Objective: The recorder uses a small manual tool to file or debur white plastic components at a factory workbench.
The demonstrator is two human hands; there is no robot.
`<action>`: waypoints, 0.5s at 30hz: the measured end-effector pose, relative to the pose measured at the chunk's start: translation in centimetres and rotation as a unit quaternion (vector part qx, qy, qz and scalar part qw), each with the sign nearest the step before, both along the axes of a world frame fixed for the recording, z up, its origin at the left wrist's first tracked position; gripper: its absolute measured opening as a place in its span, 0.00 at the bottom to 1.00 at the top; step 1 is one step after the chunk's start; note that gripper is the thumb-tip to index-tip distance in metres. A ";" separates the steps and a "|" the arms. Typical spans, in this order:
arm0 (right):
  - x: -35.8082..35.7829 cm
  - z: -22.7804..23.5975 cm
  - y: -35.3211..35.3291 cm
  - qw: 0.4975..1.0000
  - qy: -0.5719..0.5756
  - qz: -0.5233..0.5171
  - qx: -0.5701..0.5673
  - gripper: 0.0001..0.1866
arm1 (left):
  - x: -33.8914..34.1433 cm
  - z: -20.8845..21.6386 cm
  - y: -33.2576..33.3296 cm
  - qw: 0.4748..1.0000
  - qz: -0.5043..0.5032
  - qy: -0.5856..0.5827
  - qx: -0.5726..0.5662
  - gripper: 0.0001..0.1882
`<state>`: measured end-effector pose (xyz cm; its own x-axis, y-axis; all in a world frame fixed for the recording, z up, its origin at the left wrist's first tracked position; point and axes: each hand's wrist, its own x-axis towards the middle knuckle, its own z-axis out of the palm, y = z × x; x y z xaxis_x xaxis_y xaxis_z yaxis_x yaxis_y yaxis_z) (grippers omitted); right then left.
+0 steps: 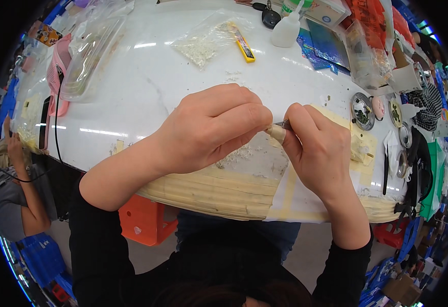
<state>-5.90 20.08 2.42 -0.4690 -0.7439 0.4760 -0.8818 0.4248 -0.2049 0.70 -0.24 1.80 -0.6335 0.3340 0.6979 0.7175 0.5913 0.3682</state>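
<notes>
My two hands meet over the near part of the table, fingertips almost touching. The fingers of my left hand (pixel 221 125) are curled together in a pinch, and what they hold is hidden. My right hand (pixel 318 146) is closed too, with a small dark metallic tip (pixel 286 124) showing between thumb and forefinger; its kind is hard to tell. A cream, tape-like wrap (pixel 276 133) sits between the two hands, by the right thumb. Pale crumbs (pixel 236 155) lie on the table below my left hand.
Cream tape (pixel 208 197) covers the table's near edge. Farther back lie a bag of white bits (pixel 198 48), a yellow box cutter (pixel 245 48) and a white squeeze bottle (pixel 286 30). Round tins (pixel 362 111) stand right; a clear plastic tray (pixel 91 64) lies left. Another person (pixel 19 189) sits left.
</notes>
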 end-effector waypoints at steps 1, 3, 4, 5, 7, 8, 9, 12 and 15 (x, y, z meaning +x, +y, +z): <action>0.0 0.0 0.0 1.000 0.000 0.001 0.001 0.11 | 0.0 0.0 0.0 1.000 -0.001 0.000 0.001 0.11; 0.0 0.1 0.0 1.000 0.003 0.001 0.004 0.11 | 0.0 -0.1 0.0 1.000 -0.003 0.000 0.002 0.12; 0.1 0.2 0.0 1.000 0.006 0.000 0.006 0.11 | 0.0 0.0 0.0 1.000 -0.001 0.001 0.000 0.12; 0.1 0.2 0.0 1.000 0.010 -0.001 0.008 0.11 | 0.0 0.1 0.0 1.000 0.000 0.002 -0.001 0.12; 0.1 0.1 0.0 1.000 0.016 0.000 0.004 0.11 | 0.0 0.0 0.0 1.000 0.000 0.003 0.000 0.12; 0.1 0.1 0.0 1.000 0.019 0.000 0.002 0.11 | 0.0 0.0 0.0 1.000 -0.001 0.003 0.003 0.13; 0.0 0.0 0.0 1.000 0.019 -0.002 -0.002 0.11 | -0.1 -0.1 0.0 1.000 -0.003 0.002 0.006 0.13; 0.0 0.0 0.0 1.000 0.018 -0.004 -0.010 0.11 | 0.0 0.0 -0.1 1.000 -0.003 -0.002 0.008 0.13; 0.1 0.3 0.1 1.000 -0.002 -0.010 0.005 0.11 | 0.0 0.1 0.0 1.000 0.001 -0.004 0.003 0.13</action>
